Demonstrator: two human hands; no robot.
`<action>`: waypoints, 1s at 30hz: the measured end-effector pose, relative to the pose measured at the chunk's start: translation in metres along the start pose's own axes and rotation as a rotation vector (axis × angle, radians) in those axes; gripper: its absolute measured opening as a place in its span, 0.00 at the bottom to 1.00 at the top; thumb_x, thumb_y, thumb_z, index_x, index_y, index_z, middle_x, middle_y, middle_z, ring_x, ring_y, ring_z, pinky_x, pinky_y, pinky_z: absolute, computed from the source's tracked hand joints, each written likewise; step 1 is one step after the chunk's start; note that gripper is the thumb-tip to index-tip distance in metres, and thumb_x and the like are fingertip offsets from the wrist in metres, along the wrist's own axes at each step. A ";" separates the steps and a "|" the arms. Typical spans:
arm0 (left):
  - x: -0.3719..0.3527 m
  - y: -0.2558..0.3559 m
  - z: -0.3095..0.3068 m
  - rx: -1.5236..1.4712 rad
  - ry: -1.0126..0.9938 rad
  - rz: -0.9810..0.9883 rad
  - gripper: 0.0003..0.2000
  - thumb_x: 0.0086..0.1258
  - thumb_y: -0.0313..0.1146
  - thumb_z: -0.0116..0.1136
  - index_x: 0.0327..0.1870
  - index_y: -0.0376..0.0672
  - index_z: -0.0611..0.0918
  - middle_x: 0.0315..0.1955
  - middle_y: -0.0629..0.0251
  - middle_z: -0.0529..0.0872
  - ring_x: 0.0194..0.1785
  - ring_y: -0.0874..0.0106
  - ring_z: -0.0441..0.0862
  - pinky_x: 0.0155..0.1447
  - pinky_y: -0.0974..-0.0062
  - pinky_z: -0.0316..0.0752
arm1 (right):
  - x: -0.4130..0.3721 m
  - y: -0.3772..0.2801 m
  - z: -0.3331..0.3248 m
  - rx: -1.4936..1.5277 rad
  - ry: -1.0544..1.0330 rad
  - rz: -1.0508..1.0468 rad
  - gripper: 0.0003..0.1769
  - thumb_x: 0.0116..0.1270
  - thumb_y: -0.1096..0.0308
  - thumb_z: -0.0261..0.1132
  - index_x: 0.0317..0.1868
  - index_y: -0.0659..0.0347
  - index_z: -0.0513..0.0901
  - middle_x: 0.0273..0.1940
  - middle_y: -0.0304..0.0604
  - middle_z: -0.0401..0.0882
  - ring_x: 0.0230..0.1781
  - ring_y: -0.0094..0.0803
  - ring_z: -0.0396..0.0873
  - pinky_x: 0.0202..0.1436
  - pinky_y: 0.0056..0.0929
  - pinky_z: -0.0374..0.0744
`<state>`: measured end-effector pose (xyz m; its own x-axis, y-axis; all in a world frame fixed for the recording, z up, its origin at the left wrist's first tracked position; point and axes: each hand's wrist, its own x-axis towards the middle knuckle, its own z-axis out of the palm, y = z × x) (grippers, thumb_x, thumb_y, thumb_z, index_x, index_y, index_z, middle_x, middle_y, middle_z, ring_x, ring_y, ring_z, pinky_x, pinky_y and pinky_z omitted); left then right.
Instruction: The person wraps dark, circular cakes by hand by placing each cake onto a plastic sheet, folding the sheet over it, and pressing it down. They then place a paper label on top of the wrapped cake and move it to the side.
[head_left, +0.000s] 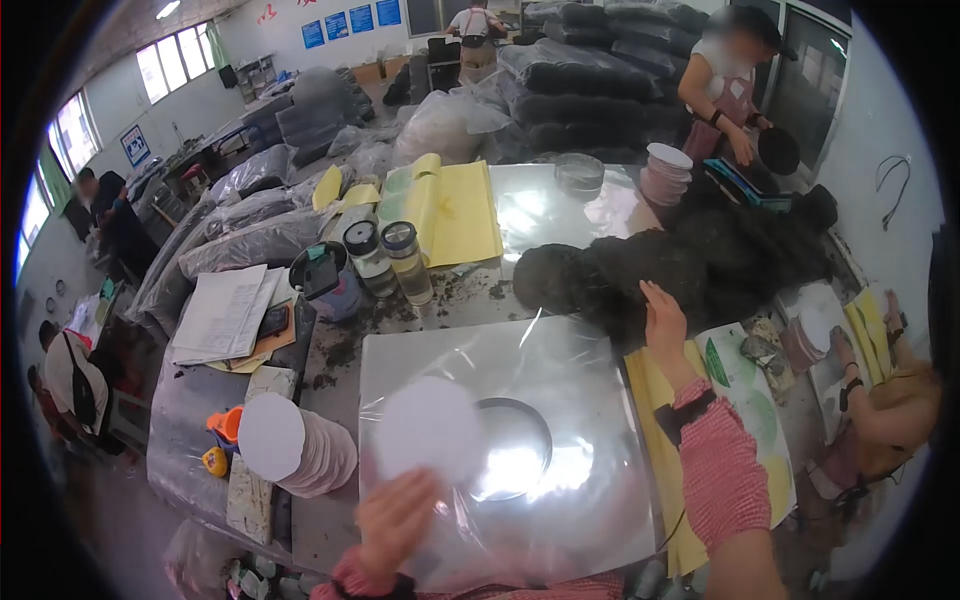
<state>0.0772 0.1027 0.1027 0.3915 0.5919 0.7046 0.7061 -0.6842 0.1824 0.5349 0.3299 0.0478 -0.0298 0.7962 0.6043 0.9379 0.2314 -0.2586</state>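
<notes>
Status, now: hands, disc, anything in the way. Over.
Left hand holds disc over clear sheet. Right hand open, at edge of dark pile. Ring beside disc; stack left of sheet.

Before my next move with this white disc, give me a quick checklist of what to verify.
1. White disc gripped by left hand: ok.
2. Disc centred over dark ring: not ok, it sits left of it.
3. Clear sheet covers the ring area: ok.
4. Right hand free: ok, open, reaching at the dark pile.
5. Spare disc stack beside the sheet: ok.
</notes>
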 end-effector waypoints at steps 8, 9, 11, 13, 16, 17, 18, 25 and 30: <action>-0.045 -0.008 0.097 -1.029 0.166 -0.967 0.26 0.77 0.31 0.58 0.73 0.34 0.69 0.66 0.45 0.76 0.69 0.56 0.76 0.72 0.67 0.70 | -0.131 -0.171 -0.061 0.446 -0.211 -0.513 0.25 0.60 0.77 0.64 0.61 0.59 0.84 0.62 0.50 0.80 0.64 0.49 0.79 0.70 0.47 0.77; -0.045 -0.013 0.100 -1.024 0.167 -0.972 0.26 0.77 0.31 0.58 0.73 0.34 0.69 0.66 0.45 0.76 0.69 0.56 0.76 0.72 0.67 0.70 | -0.160 -0.175 -0.046 0.438 -0.289 -0.578 0.26 0.61 0.76 0.64 0.61 0.59 0.83 0.62 0.50 0.80 0.65 0.48 0.78 0.70 0.48 0.76; -0.043 -0.026 0.105 -0.811 0.010 -1.049 0.30 0.78 0.30 0.55 0.76 0.28 0.60 0.70 0.40 0.69 0.73 0.51 0.70 0.76 0.63 0.64 | -0.196 -0.176 -0.018 0.356 -0.370 -0.677 0.29 0.61 0.66 0.66 0.65 0.61 0.80 0.64 0.53 0.78 0.67 0.49 0.76 0.73 0.50 0.73; -0.051 -0.027 0.112 -0.630 -0.051 -0.926 0.31 0.77 0.30 0.56 0.76 0.29 0.60 0.70 0.40 0.69 0.73 0.50 0.70 0.76 0.62 0.64 | -0.181 -0.184 -0.029 0.450 -0.406 -0.604 0.32 0.61 0.61 0.67 0.67 0.62 0.78 0.65 0.55 0.77 0.68 0.50 0.75 0.74 0.51 0.72; -0.051 -0.023 0.115 -0.494 -0.115 -0.809 0.32 0.75 0.28 0.58 0.76 0.29 0.60 0.69 0.41 0.70 0.73 0.50 0.68 0.76 0.62 0.62 | -0.135 -0.215 -0.037 0.617 -0.488 -0.468 0.44 0.62 0.45 0.68 0.73 0.63 0.71 0.73 0.62 0.67 0.76 0.57 0.64 0.77 0.59 0.62; -0.050 -0.024 0.114 -0.521 -0.124 -0.826 0.33 0.74 0.29 0.59 0.76 0.30 0.60 0.69 0.40 0.69 0.75 0.50 0.67 0.78 0.60 0.60 | -0.118 -0.233 -0.029 0.508 -0.514 -0.511 0.46 0.64 0.43 0.67 0.75 0.63 0.68 0.75 0.62 0.62 0.78 0.59 0.58 0.78 0.63 0.58; -0.049 -0.024 0.114 -0.547 -0.130 -0.847 0.33 0.73 0.29 0.60 0.77 0.31 0.61 0.70 0.40 0.68 0.76 0.49 0.65 0.79 0.57 0.58 | -0.112 -0.240 -0.025 0.399 -0.543 -0.556 0.48 0.66 0.40 0.65 0.76 0.64 0.65 0.78 0.62 0.56 0.81 0.60 0.51 0.79 0.66 0.53; 0.035 -0.026 0.103 -0.201 -0.669 0.014 0.41 0.62 0.35 0.64 0.77 0.32 0.62 0.78 0.46 0.62 0.82 0.50 0.54 0.82 0.48 0.43 | -0.138 -0.234 0.037 0.358 -0.700 -0.474 0.47 0.70 0.40 0.59 0.82 0.56 0.56 0.81 0.66 0.46 0.83 0.65 0.39 0.80 0.71 0.39; 0.022 -0.038 0.155 -0.240 -0.790 0.171 0.43 0.56 0.34 0.63 0.76 0.33 0.64 0.79 0.48 0.60 0.83 0.53 0.54 0.82 0.46 0.41 | -0.133 -0.238 0.032 0.484 -0.855 -0.443 0.46 0.67 0.46 0.57 0.81 0.60 0.56 0.80 0.75 0.41 0.80 0.76 0.36 0.76 0.77 0.39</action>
<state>0.1504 0.2081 0.0048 0.8422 0.5353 0.0650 0.4904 -0.8104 0.3205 0.3048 0.1872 0.0050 -0.7409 0.6705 0.0391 0.5534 0.6424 -0.5302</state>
